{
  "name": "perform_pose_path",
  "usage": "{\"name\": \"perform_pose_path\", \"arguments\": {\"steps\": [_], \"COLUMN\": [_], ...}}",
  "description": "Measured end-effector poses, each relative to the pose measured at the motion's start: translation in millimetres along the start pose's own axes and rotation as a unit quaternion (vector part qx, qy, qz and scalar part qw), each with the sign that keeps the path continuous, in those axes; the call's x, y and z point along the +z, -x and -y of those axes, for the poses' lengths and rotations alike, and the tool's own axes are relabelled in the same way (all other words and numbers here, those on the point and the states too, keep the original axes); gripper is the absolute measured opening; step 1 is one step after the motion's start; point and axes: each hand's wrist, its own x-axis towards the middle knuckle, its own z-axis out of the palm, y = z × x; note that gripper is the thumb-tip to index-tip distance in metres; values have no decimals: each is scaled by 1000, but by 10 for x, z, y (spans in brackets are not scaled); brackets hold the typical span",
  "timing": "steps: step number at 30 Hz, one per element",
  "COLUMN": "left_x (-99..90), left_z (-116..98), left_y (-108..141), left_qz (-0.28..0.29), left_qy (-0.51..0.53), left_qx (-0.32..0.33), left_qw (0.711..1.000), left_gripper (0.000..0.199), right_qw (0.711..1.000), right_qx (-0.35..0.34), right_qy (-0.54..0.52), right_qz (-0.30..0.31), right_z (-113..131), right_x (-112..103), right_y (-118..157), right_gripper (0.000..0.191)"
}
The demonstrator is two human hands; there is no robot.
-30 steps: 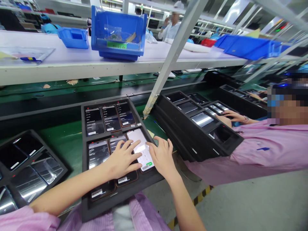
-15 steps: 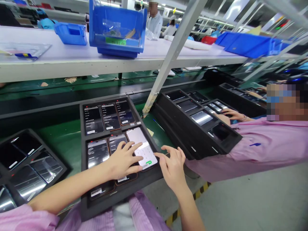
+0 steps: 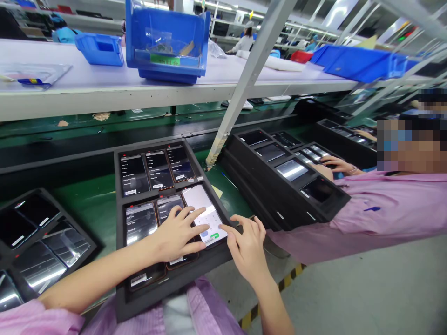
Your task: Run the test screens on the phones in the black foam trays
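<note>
Phone with white screen (image 3: pixel 211 217) lies in black tray (image 3: pixel 181 278), lower right compartment, near middle of frame. Left hand (image 3: pixel 179 232) comes from left side: fingers spread, grasping nothing, tips above screen. Right hand (image 3: pixel 248 246) at right of phone: loosely bent, also holding nothing, index finger reaching over right edge near green button (image 3: pixel 215 235). Whether fingertips really press glass, difficult to tell. Five darker phones (image 3: pixel 135 176) in same tray.
</note>
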Motion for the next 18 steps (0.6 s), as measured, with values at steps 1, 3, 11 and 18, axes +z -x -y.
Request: {"name": "perform_pose_path", "arguments": {"steps": [1,3,11,18], "left_x": [1,4,-13,-52], "left_z": [-1,-4,5,9], "left_y": [2,4,-5,-19], "left_qz": [1,5,-9,-10], "left_qy": [-2,-6,-15,-28], "left_qx": [0,5,-3,-40], "left_qw": [1000,1000,1000,999], "left_gripper": [44,41,40,40], "right_qw": [1000,1000,1000,999], "right_qx": [-1,-1,-2,2], "right_qy": [1,3,6,-38], "right_qz": [-1,-3,-11,-27], "right_z": [-10,-22,-15,113], "right_x": [-2,-3,18,2], "right_y": [5,8,-15,-51], "right_gripper": [31,31,29,34]}}
